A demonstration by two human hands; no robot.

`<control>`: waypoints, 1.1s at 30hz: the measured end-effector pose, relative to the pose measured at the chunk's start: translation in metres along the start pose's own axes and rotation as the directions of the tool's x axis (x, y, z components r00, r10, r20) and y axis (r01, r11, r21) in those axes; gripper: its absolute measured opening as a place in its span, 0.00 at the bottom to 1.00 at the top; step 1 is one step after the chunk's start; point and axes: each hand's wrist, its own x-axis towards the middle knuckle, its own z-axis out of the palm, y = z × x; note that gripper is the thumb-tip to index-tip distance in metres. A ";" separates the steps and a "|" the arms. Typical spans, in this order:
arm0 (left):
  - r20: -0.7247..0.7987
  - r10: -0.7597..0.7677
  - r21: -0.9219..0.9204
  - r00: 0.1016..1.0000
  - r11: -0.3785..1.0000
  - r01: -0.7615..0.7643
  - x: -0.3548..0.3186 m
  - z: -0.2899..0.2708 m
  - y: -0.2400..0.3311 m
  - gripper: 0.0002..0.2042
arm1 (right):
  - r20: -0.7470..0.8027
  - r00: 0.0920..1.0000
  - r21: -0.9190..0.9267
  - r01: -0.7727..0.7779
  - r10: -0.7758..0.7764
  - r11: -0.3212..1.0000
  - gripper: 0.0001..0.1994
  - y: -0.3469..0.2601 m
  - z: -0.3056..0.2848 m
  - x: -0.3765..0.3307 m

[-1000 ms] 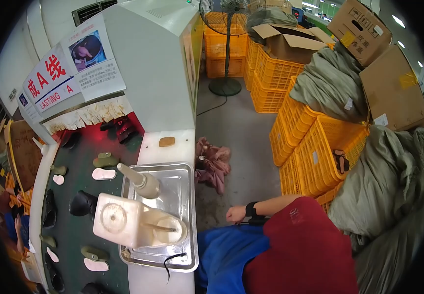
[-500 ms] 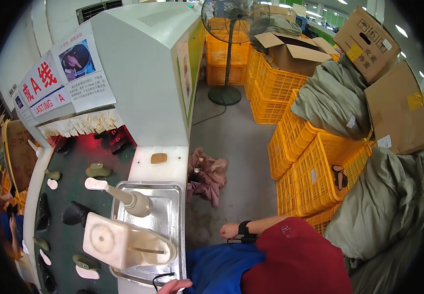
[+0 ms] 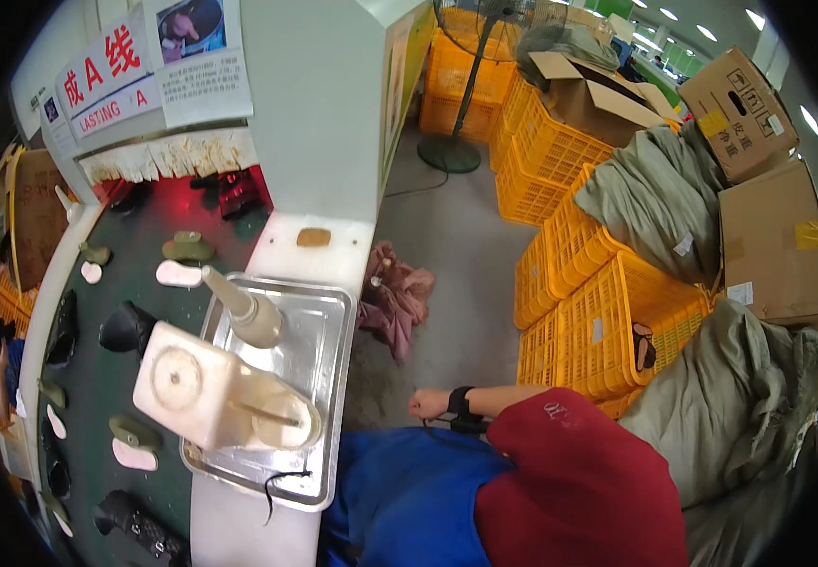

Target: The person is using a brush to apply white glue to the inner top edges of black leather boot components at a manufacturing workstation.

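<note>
My right hand (image 3: 428, 404) is closed in a fist just above my blue apron (image 3: 409, 501). It has a black band at the wrist and a red sleeve (image 3: 579, 482) behind it. It hangs over the floor to the right of a metal tray (image 3: 333, 321), touching nothing that I can make out. On the tray lie a white plastic jug (image 3: 191, 387) and a cream-coloured nozzle bottle (image 3: 248, 317). A thin black cord (image 3: 281, 484) lies over the tray's near rim. My left hand is out of view.
A dark green conveyor belt (image 3: 97, 378) left of the tray carries several shoes and soles and runs into a white machine housing (image 3: 314, 104). A pink rag (image 3: 395, 298) lies on the floor. Yellow crates (image 3: 607, 321), grey-green sacks (image 3: 711, 416), cardboard boxes (image 3: 773, 255) and a fan stand (image 3: 447, 151) fill the right side.
Half a second ago my left hand showed at the bottom edge by the black cord; it has left the view. My right hand has stayed by the apron.
</note>
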 end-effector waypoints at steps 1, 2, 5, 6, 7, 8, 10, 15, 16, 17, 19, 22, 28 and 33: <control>0.046 0.025 -0.041 0.999 0.999 -0.023 -0.007 -0.004 -0.003 0.16 | 0.011 1.000 0.008 -0.008 0.008 1.000 0.11 -0.001 -0.001 -0.005; 0.086 0.054 -0.083 0.995 0.995 -0.047 -0.015 -0.009 -0.007 0.16 | 0.026 0.998 0.017 -0.055 0.054 0.998 0.11 -0.005 -0.004 -0.008; 0.205 0.168 -0.211 0.964 0.969 -0.124 -0.036 -0.028 -0.026 0.15 | 0.040 0.995 0.019 -0.094 0.093 0.995 0.11 -0.009 -0.003 -0.016; 0.244 0.216 -0.255 0.945 0.955 -0.153 -0.040 -0.034 -0.034 0.15 | 0.032 0.996 0.010 -0.082 0.081 0.997 0.11 -0.010 -0.004 -0.018; 0.282 0.272 -0.299 0.920 0.936 -0.185 -0.040 -0.041 -0.042 0.15 | 0.023 0.997 0.008 -0.077 0.077 0.997 0.11 -0.015 -0.008 -0.018; 0.317 0.323 -0.342 0.892 0.916 -0.211 -0.037 -0.047 -0.048 0.15 | 0.027 0.995 -0.019 -0.093 0.094 0.995 0.11 -0.020 -0.007 -0.020; 0.483 0.411 -0.444 0.773 0.876 -0.189 -0.018 -0.060 -0.063 0.16 | 0.024 0.994 -0.046 -0.103 0.104 0.994 0.11 -0.024 -0.006 -0.021; 0.687 0.500 -0.573 0.528 0.819 -0.030 -0.017 -0.064 -0.071 0.20 | -0.009 1.000 -0.111 -0.013 0.012 0.994 0.13 -0.027 -0.015 -0.016; 0.516 0.589 -0.662 0.622 0.735 -0.146 -0.022 -0.054 -0.072 0.18 | -0.017 1.000 -0.110 -0.011 0.009 0.994 0.13 -0.029 -0.017 -0.016; 0.321 0.654 -0.719 0.685 0.639 -0.273 -0.024 -0.049 -0.072 0.16 | -0.075 0.995 -0.117 0.063 -0.072 0.991 0.13 -0.031 -0.021 -0.017; 0.389 0.696 -0.722 0.604 0.637 -0.269 -0.017 -0.057 -0.074 0.16 | -0.139 0.978 -0.127 0.137 -0.154 0.983 0.13 -0.045 -0.033 -0.025; 0.373 0.767 -0.724 0.523 0.593 -0.353 -0.020 -0.061 -0.082 0.14 | -0.193 0.951 -0.117 0.222 -0.242 0.968 0.11 -0.089 -0.056 -0.049; 0.408 0.518 -0.590 0.752 0.778 -0.217 -0.021 -0.050 -0.045 0.12 | 0.042 0.921 -0.411 0.370 -0.388 0.833 0.10 -0.156 -0.073 -0.099; 0.070 0.342 -0.859 0.937 0.498 -0.117 -0.040 -0.023 -0.029 0.21 | 0.202 0.742 -0.289 0.669 -0.640 0.685 0.10 -0.200 -0.055 -0.120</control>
